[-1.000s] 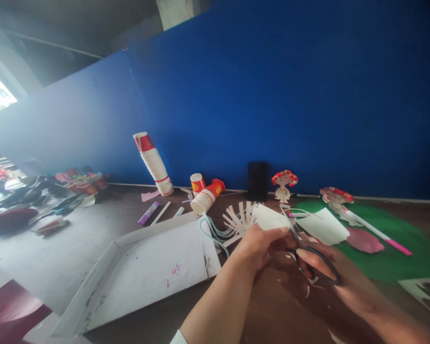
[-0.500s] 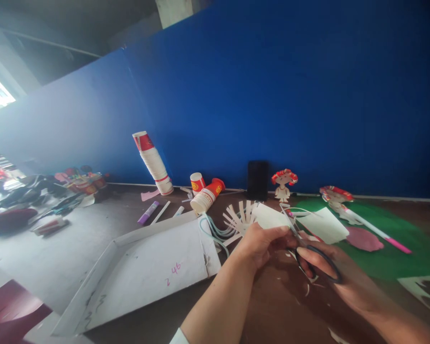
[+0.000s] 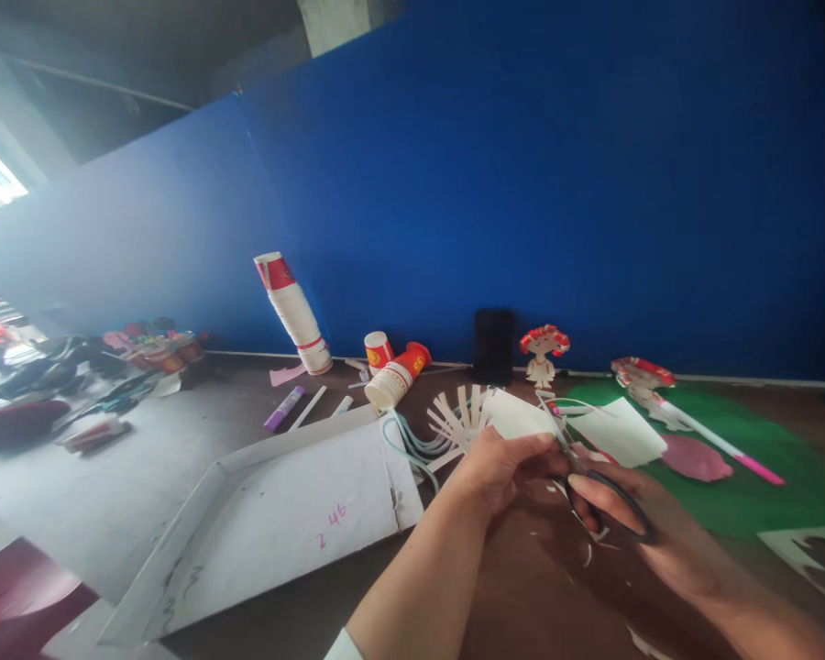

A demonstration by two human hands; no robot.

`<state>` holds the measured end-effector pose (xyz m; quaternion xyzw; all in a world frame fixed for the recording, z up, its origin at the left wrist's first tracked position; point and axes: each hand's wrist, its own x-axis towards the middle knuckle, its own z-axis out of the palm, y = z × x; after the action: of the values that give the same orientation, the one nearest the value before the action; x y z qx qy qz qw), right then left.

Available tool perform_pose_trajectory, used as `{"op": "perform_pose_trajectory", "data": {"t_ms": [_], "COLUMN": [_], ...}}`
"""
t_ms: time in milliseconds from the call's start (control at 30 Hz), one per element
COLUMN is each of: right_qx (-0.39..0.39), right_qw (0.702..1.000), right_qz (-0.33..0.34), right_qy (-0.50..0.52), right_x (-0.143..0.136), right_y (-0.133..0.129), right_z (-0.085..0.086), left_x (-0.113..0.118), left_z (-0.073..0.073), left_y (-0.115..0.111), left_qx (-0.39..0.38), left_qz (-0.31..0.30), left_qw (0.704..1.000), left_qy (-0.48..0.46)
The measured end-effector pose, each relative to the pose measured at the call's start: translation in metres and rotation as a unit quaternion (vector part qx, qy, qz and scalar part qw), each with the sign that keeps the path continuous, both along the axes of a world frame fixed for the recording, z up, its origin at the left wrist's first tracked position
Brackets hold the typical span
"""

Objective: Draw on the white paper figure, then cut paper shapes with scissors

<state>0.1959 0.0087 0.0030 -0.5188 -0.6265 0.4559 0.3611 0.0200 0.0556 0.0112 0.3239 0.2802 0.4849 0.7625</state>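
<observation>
My left hand [image 3: 499, 467] is closed, thumb and fingers pinching a piece of white paper [image 3: 519, 412]. Behind its knuckles a fan of cut paper strips [image 3: 454, 417] spreads out; whether it joins the held paper I cannot tell. My right hand [image 3: 650, 513] is wrapped round the black handles of a pair of scissors [image 3: 622, 495]. The scissor blades point away from me along the right edge of the white paper, close to my left thumb. Fingers of both hands partly hide where blade and paper meet.
An open white box lid [image 3: 275, 522] lies left of my arm. Paper cups [image 3: 292, 312] lean stacked against the blue wall. A small paper figure [image 3: 543, 353], a black phone-like slab [image 3: 493, 346], a pink-and-white marker [image 3: 721, 445] and a green sheet [image 3: 742, 504] lie around, with paper scraps.
Both hands and the scissors stay in nearly the same place. The view has shifted very slightly; nothing was taken hold of or let go.
</observation>
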Motion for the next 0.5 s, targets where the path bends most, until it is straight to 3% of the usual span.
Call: {"op": "perform_pose_trajectory", "data": {"t_ms": [300,500], "right_qx": [0.051,0.062], "right_qw": [0.998,0.997], "right_qz": [-0.028,-0.028], "right_qy": [-0.024,-0.025], "right_x": [-0.005,-0.001], "right_y": [0.002,0.004], "right_z": [0.0,-0.009], "left_x": [0.007,0.008], "left_z": [-0.002,-0.005], "left_y": [0.001,-0.001], "left_qx": [-0.012,-0.015], "left_qz": [0.03,0.032], "left_qw": [0.999,0.999], "left_qy": [0.009,0.004]}}
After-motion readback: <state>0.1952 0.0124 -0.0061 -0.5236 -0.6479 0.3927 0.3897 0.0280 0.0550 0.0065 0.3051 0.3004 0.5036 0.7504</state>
